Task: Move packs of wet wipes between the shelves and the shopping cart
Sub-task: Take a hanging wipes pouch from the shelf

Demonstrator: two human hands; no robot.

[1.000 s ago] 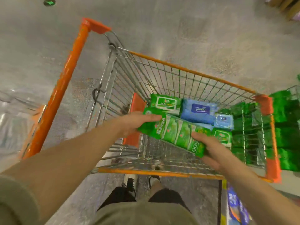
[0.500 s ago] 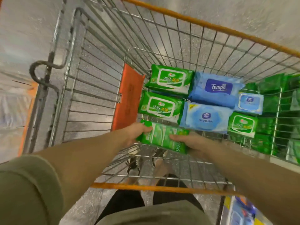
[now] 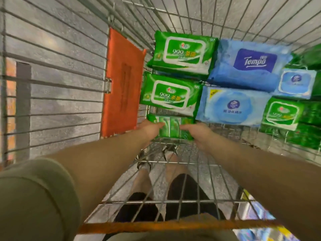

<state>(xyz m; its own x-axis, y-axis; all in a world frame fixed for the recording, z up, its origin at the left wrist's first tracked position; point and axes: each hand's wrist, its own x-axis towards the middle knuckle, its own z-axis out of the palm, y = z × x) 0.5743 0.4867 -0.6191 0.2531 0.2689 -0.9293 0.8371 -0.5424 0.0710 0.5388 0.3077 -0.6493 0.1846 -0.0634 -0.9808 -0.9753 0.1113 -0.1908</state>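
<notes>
Both my arms reach deep into the wire shopping cart [image 3: 173, 162]. Between my hands lies a long green multi-pack of wet wipes [image 3: 171, 126], low against the cart's wire floor. My left hand [image 3: 149, 126] grips its left end and my right hand [image 3: 198, 132] grips its right end. Just beyond it lie two green 999 packs [image 3: 171, 94] [image 3: 182, 52], one behind the other. To their right are a light blue pack [image 3: 231, 106], a blue Tempo pack [image 3: 250, 64], a small blue pack [image 3: 296, 83] and a small green pack [image 3: 282, 113].
An orange plastic flap [image 3: 121, 80] hangs on the cart's left wire wall. Stacked green packs [image 3: 309, 122] show through the right wall. The cart's orange rim [image 3: 156, 227] crosses near my body; my legs and shoes show through the floor grid.
My view has dropped closer into the cart. Both hands have carried the long green multi-pack down and forward, from above the rim to the cart floor, next to the nearer 999 pack.
</notes>
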